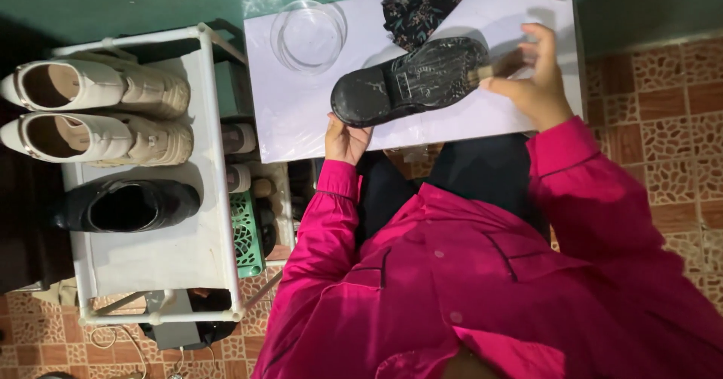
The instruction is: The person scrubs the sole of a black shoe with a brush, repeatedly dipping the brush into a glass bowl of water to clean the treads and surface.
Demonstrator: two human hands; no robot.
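Black shoe [410, 79], sole up over the white desk [301, 115], is gripped at its heel end by the left hand [345, 139] while the right hand [536, 77] pinches a small brush [488, 69] against the sole, where loosened grit could scatter toward the clear glass bowl [309, 36] and dark patterned cloth [425, 6].

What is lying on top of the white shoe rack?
On the white shoe rack lie two cream wedge shoes and one black leather shoe. Its lower shelves are mostly covered.

Patterned brown tile floor [678, 123]; white shelf rack [173, 258]; perhaps green wall [113, 2].
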